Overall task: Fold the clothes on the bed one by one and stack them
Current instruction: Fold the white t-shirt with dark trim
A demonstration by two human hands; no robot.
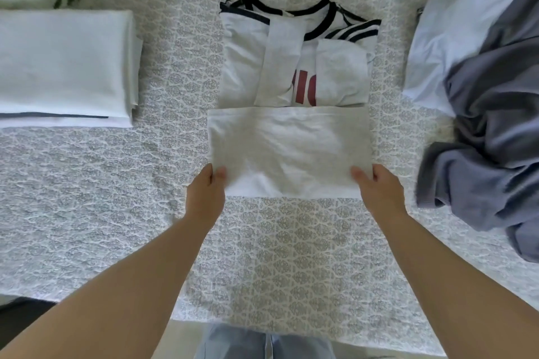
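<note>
Your left hand [205, 194] and right hand [376, 188] each pinch a bottom corner of the white T-shirt [291, 90], thumbs on top, lower half doubled up. It lies mid-bed on the patterned quilt [291, 256], between the folded stack [64, 67] and grey pile [490, 137].

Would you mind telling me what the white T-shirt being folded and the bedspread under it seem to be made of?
White T-shirt with dark collar trim: soft matte knit, likely cotton jersey; it creases limply. Grey-patterned bedspread: puckered, quilted-looking woven fabric, probably cotton; fibre uncertain.
</note>
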